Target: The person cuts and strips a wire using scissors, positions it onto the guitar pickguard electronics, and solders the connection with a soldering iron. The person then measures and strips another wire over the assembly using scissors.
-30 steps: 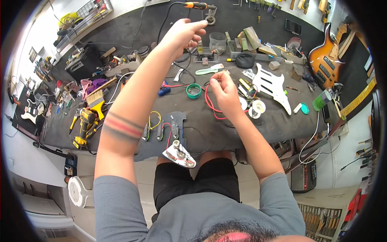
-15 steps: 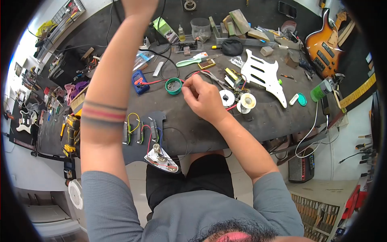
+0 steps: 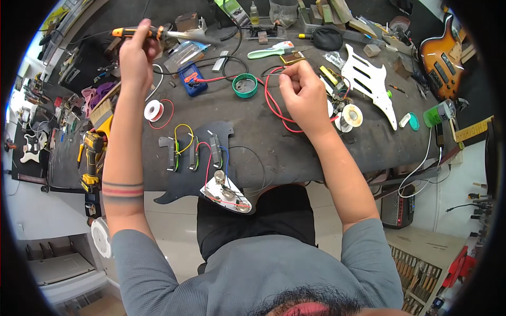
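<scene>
My left hand [image 3: 138, 57] is wrapped round the orange and black handle of a soldering iron [image 3: 124, 32], raised over the back left of the bench, its metal end pointing right. My right hand [image 3: 303, 89] is pinched above the middle of the bench, beside red cables [image 3: 270, 100]; what its fingertips hold is too small to name. Near the front edge lies a dark pickguard [image 3: 182, 152] with three pickups and yellow, red and blue wires. A white plate [image 3: 226, 194] with round metal parts is joined to it by wires. A green round tin [image 3: 245, 86] stands between my hands.
A blue meter [image 3: 192, 79] and a red wire spool [image 3: 154, 110] lie left of the tin. Right of my right hand are a solder spool [image 3: 352, 115] and a white pickguard [image 3: 369, 79]. A yellow drill [image 3: 94, 152] lies far left; a sunburst guitar [image 3: 443, 63] stands far right.
My left hand, out of view at the top half a second ago, is back over the left of the bench with the soldering iron in it. My right hand stays pinched near the red cables.
</scene>
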A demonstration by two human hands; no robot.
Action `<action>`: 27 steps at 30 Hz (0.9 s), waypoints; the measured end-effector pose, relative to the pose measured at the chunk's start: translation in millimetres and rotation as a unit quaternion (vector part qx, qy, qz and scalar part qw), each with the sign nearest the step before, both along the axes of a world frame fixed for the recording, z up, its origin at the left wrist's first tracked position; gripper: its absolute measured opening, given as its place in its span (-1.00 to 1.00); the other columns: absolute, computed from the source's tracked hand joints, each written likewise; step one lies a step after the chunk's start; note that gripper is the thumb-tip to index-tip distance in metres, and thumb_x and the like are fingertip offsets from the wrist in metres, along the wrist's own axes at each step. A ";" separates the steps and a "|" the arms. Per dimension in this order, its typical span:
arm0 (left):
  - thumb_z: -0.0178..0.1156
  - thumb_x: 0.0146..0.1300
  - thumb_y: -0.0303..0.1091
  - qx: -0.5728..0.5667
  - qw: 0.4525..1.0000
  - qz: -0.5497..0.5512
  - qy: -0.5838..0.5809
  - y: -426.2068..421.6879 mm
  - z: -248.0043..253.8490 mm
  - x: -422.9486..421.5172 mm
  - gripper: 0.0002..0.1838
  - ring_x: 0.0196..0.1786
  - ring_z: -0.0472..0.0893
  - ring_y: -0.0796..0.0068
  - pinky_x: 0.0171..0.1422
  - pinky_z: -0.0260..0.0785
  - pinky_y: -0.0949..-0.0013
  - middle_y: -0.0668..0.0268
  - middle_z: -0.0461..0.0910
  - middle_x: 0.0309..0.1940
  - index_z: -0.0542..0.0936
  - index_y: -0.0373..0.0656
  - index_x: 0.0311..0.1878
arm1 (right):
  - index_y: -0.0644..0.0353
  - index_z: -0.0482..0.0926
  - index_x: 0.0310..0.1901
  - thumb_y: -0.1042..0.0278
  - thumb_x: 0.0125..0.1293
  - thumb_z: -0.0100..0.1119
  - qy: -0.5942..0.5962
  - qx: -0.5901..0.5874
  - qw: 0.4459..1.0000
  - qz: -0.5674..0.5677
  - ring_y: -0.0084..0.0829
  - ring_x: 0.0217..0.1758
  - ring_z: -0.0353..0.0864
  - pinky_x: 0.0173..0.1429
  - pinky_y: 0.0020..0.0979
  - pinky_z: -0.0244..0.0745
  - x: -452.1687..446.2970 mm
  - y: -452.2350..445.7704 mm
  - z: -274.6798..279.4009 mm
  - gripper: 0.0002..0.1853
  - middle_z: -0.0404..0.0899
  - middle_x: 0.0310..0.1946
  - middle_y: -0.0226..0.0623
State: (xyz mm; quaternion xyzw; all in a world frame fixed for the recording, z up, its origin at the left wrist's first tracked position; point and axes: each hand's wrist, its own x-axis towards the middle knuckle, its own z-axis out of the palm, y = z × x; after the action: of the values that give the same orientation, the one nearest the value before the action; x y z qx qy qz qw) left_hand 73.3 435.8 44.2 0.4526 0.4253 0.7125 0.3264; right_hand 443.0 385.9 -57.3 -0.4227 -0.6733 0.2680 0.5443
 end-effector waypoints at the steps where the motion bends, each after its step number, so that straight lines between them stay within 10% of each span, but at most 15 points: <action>1: 0.42 0.64 -0.17 -0.016 0.999 -0.022 0.024 -4.6 -13.1 0.7 -0.78 -0.42 0.46 0.66 -0.24 0.35 0.41 0.50 0.58 -0.40 0.72 -0.11 -0.08 | 0.32 0.60 -0.16 0.47 0.51 0.40 0.002 0.007 1.000 -0.004 -0.50 -0.39 0.68 -0.24 -0.34 0.61 -0.5 1.2 -0.4 -0.85 0.74 -0.36 -0.24; 27: 0.48 0.60 -0.09 -0.093 0.982 -0.126 0.103 -28.1 -88.6 25.1 -0.63 -0.29 0.62 0.60 -0.13 0.41 0.47 0.34 0.75 -0.25 0.75 -0.23 0.15 | 0.29 0.59 -0.09 0.45 0.59 0.35 -0.056 -0.028 0.998 -0.022 -0.72 -0.45 0.45 -0.31 -0.48 0.43 -7.0 4.9 -11.0 -0.88 0.61 -0.44 -0.49</action>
State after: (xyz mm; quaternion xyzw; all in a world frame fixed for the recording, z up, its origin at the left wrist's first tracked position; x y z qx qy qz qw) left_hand 98.4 407.6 -44.4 0.5412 0.4609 0.5723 0.4088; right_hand 436.0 390.7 -68.3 -0.4665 -0.6853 0.2504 0.5000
